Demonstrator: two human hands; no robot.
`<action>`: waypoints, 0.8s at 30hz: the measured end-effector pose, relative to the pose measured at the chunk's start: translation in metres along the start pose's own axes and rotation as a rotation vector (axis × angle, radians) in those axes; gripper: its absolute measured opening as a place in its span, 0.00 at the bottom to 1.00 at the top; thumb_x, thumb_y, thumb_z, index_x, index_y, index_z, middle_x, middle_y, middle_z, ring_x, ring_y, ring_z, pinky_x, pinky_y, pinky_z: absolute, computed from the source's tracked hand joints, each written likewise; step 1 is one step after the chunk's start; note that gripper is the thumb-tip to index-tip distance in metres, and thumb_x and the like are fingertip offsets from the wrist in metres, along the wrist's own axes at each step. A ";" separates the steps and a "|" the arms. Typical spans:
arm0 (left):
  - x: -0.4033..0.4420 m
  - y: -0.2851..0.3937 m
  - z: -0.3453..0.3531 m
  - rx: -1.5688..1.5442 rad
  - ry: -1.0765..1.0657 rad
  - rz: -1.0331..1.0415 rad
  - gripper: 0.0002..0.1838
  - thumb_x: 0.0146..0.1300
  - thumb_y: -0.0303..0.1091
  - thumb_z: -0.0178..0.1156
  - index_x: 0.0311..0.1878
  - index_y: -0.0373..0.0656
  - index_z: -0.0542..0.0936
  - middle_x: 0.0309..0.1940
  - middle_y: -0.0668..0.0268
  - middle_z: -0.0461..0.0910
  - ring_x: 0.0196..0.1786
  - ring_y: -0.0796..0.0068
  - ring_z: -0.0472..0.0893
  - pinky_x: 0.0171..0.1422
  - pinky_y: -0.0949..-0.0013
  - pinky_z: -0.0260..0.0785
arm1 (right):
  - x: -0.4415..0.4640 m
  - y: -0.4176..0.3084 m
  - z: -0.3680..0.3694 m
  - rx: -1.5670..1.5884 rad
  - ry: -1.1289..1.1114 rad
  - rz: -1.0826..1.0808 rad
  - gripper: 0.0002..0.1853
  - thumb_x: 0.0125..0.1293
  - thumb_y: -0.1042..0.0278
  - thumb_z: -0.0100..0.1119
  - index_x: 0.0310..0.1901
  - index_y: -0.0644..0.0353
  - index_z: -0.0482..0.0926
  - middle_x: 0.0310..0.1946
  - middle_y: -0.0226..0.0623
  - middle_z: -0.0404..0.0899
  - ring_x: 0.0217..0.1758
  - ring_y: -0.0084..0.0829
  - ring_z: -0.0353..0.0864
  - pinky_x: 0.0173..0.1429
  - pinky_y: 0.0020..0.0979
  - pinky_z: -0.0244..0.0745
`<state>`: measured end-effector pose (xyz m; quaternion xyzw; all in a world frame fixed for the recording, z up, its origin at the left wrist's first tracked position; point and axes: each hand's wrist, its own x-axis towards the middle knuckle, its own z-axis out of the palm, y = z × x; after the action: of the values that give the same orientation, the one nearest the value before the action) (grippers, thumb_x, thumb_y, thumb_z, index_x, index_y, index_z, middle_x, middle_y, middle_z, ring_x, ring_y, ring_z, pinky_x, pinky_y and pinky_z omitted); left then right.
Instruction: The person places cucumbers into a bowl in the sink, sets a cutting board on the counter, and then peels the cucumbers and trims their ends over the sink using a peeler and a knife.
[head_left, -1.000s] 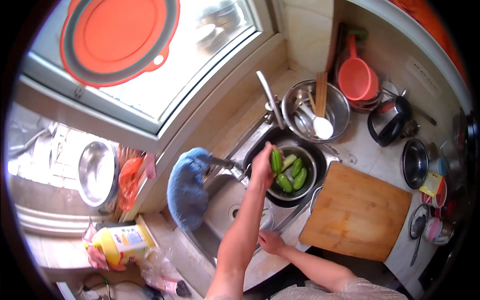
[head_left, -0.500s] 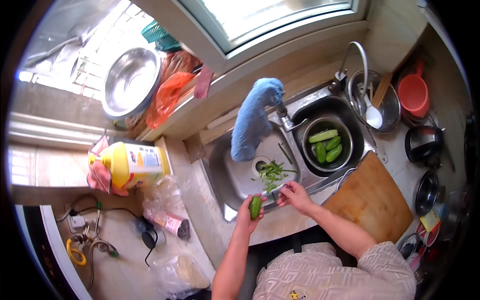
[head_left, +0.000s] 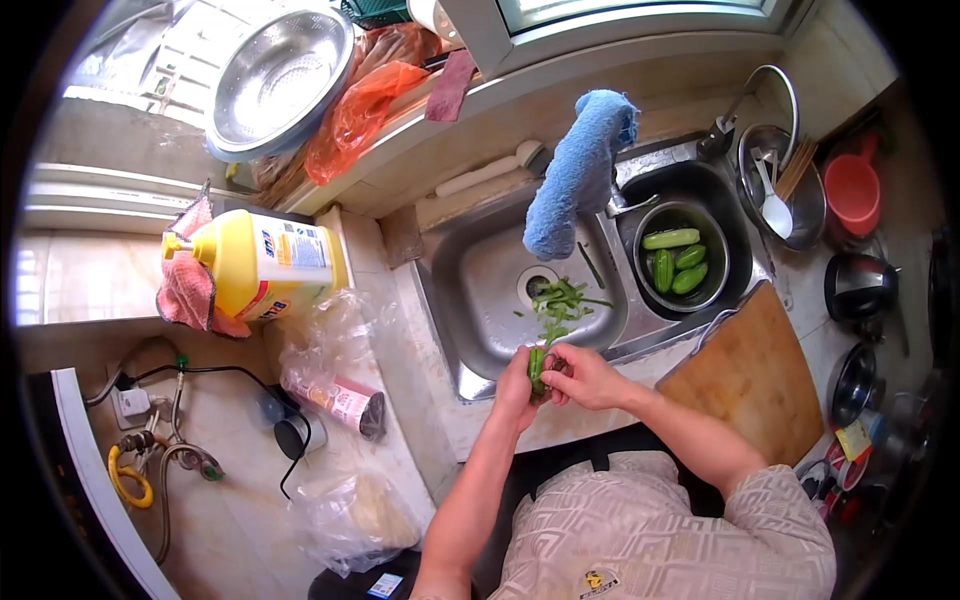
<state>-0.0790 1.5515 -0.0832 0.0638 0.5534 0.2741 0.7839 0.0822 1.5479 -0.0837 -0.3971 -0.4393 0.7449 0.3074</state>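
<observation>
Just below the frame's centre, your left hand (head_left: 515, 388) clamped a cucumber (head_left: 537, 366) you were seemingly peeling, your right hand's (head_left: 588, 379) fingers bunched, their hold unclear, and the next stroke called for steadiness.

Perhaps a cucumber (head_left: 537, 368), partly behind fingers (head_left: 561, 380).

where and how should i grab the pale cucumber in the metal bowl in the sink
Likely best: close the grip around the middle of the pale cucumber, coming down from above. It is long and rounded, so the middle should balance well. The wall of the metal bowl surrounds it and three greener cucumbers lie along one side, so a level approach looks awkward.
</observation>
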 end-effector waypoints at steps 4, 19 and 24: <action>0.000 0.008 -0.007 0.058 -0.029 -0.060 0.23 0.77 0.50 0.34 0.41 0.45 0.74 0.27 0.65 0.77 0.25 0.71 0.75 0.25 0.70 0.63 | 0.012 0.007 -0.002 0.059 -0.014 0.071 0.07 0.71 0.70 0.54 0.39 0.64 0.69 0.24 0.33 0.76 0.24 0.21 0.78 0.27 0.25 0.77; 0.003 0.016 -0.031 0.135 0.240 -0.097 0.20 0.75 0.51 0.38 0.41 0.48 0.73 0.25 0.70 0.76 0.24 0.78 0.73 0.18 0.76 0.54 | 0.041 0.026 0.014 0.251 -0.063 0.148 0.06 0.71 0.69 0.54 0.39 0.62 0.71 0.25 0.32 0.76 0.25 0.21 0.78 0.29 0.27 0.80; 0.008 0.015 -0.042 0.121 0.201 -0.142 0.19 0.74 0.51 0.40 0.41 0.48 0.73 0.25 0.68 0.75 0.22 0.78 0.70 0.18 0.77 0.52 | 0.044 0.034 0.012 0.310 -0.093 0.156 0.07 0.71 0.68 0.55 0.38 0.61 0.71 0.25 0.32 0.76 0.25 0.21 0.78 0.29 0.28 0.81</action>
<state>-0.1198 1.5596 -0.1002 0.0442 0.6477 0.1891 0.7367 0.0458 1.5643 -0.1245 -0.3433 -0.3008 0.8427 0.2854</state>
